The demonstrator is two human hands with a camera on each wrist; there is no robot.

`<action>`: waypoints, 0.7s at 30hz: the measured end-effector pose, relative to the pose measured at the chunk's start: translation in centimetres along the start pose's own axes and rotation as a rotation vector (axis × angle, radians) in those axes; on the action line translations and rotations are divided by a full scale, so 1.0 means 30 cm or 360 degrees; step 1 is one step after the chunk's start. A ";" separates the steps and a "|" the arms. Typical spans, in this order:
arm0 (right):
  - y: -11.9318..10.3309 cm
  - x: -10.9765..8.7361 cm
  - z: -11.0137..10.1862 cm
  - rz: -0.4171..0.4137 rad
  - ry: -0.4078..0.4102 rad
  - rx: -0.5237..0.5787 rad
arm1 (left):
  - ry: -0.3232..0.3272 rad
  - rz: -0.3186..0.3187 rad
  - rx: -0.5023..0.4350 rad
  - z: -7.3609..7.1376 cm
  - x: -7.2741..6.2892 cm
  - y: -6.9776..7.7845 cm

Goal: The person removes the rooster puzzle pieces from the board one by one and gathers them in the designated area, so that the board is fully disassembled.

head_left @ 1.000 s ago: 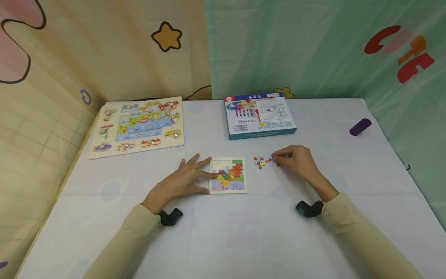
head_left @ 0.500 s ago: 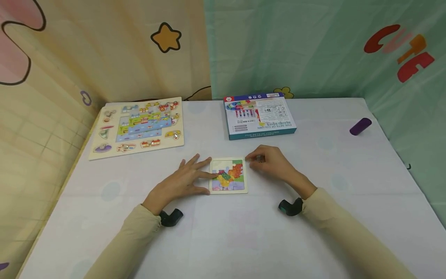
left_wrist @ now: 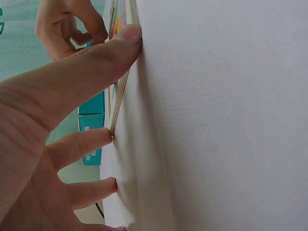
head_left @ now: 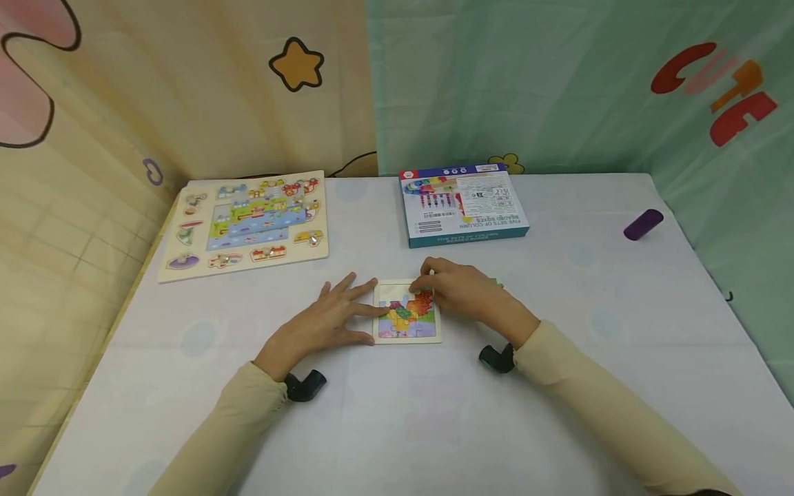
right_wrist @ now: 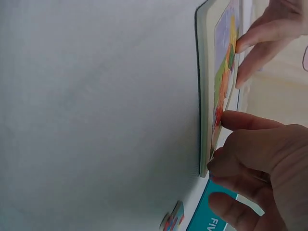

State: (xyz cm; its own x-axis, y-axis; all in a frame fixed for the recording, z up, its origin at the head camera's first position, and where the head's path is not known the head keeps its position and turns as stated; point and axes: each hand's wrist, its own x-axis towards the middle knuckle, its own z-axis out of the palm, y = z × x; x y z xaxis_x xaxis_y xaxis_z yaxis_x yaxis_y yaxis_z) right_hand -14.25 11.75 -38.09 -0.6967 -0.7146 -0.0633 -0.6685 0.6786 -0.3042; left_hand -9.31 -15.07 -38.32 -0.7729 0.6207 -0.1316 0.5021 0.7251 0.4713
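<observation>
A small square jigsaw puzzle (head_left: 406,329) with a wooden frame and a colourful bird picture lies mid-table; part of its upper area is bare. My left hand (head_left: 325,320) steadies its left side with spread, straight fingers; the thumb (left_wrist: 127,36) presses the near edge and one finger reaches onto the picture. Over the upper right corner, my right hand (head_left: 462,289) has thumb and fingertips drawn together in a pinch, with the puzzle piece it carries mostly hidden by the fingers. Loose puzzle pieces (right_wrist: 173,219) lie on the table right of the frame, largely covered by this hand in the head view.
A wooden knob puzzle board (head_left: 298,253) with two picture sheets lies at the back left. Behind the jigsaw sits a flat teal-edged box (head_left: 468,207). A purple cylinder (head_left: 644,224) lies far right. Patterned curtains (head_left: 527,83) border the table.
My right hand has moved left from the loose pieces to the jigsaw's upper right corner, its fingers kept pinched. The left hand has stayed in place on the frame.
</observation>
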 end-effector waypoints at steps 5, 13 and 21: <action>-0.010 0.017 -0.009 -0.0067 -0.0077 -0.0146 | 0.0009 -0.0005 0.0011 0.001 0.000 0.001; -0.017 0.049 -0.018 -0.0179 -0.0176 -0.0452 | 0.0023 -0.0029 -0.0003 0.000 -0.001 0.003; 0.018 0.034 -0.015 -0.0165 -0.0077 -0.0098 | 0.0032 -0.0030 -0.0027 0.004 -0.002 0.001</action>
State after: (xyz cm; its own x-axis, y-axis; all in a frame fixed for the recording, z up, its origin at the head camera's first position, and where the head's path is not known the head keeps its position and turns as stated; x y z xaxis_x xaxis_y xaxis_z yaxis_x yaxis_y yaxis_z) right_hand -15.45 11.45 -37.91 -0.6105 -0.7879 -0.0808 -0.7521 0.6087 -0.2527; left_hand -9.20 -15.05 -38.43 -0.7900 0.6006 -0.1230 0.4809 0.7315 0.4834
